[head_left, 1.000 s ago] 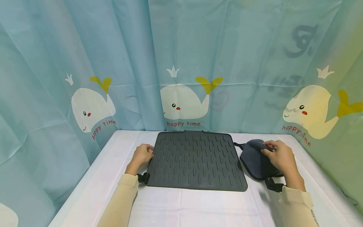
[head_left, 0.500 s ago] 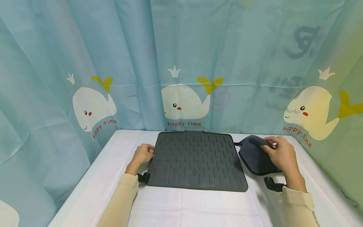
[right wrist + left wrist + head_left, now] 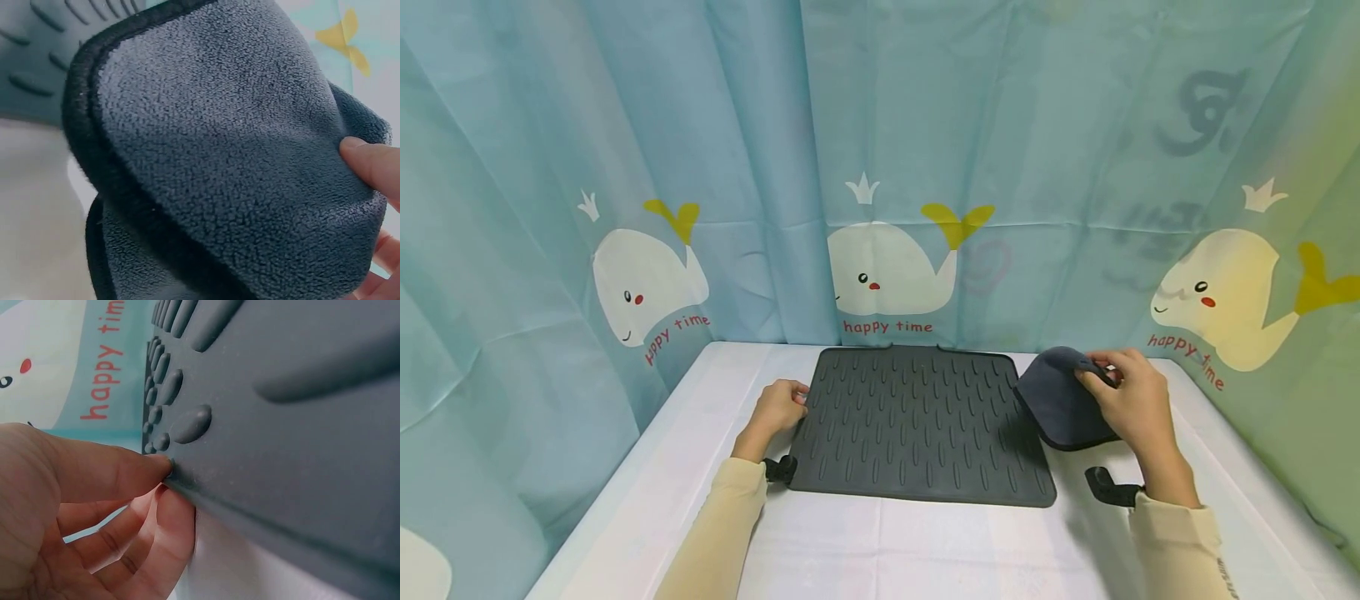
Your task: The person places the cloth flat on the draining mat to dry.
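A dark grey ribbed rubber mat (image 3: pixel 921 425) lies flat on the white-covered table. My left hand (image 3: pixel 773 417) pinches its left edge; in the left wrist view the thumb (image 3: pixel 119 472) lies on the top face and the fingers (image 3: pixel 172 525) are under the rim. My right hand (image 3: pixel 1138 404) holds a folded dark grey plush cloth (image 3: pixel 1063 404) with black edging, pinched near its upper right fold. The cloth is raised at a tilt, its left corner overlapping the mat's right edge in the head view. Up close in the right wrist view, the cloth (image 3: pixel 219 144) hangs in two layers.
A blue-green curtain (image 3: pixel 1045 125) with whale prints stands behind and beside the table. White tablecloth (image 3: pixel 955 550) stretches in front of the mat. A black camera mount (image 3: pixel 1108 487) juts from the right wrist, and another mount (image 3: pixel 781 469) sits by the mat's lower left corner.
My right hand has lifted the cloth and carried it up and left, so it now overlaps the mat's right edge. The left hand and the mat have stayed in place.
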The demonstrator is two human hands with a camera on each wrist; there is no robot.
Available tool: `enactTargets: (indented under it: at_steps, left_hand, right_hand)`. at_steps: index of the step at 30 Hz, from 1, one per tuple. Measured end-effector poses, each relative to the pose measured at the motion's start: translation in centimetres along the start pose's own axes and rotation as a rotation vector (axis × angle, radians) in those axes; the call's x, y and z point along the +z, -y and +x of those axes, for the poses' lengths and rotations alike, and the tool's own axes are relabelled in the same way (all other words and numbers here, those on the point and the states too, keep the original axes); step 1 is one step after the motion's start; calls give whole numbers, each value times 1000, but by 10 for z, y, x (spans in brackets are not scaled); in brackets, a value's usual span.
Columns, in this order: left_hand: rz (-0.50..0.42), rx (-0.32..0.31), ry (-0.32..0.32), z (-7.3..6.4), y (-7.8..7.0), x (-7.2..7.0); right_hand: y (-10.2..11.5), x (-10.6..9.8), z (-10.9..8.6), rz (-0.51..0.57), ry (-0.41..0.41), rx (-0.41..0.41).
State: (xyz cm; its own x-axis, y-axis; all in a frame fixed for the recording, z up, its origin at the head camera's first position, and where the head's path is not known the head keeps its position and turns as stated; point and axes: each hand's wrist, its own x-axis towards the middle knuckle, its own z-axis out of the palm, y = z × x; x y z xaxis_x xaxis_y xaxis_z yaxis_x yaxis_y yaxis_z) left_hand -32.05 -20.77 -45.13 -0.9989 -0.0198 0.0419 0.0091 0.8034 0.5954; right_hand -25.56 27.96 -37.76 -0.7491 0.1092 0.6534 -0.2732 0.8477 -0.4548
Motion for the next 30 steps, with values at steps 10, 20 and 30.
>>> enactTargets:
  at_steps: [10, 20, 30]
  left_hand:
    - [1, -4, 0, -2, -2, -1]
    - [-6, -9, 5, -2, -4, -1]
    - [-6, -19, 7, -1, -3, -1]
  right_hand:
    - [23, 7, 0, 60, -35, -36]
    - [37, 16, -1, 135, -82, -72]
    - [58, 35, -6, 182, -86, -85]
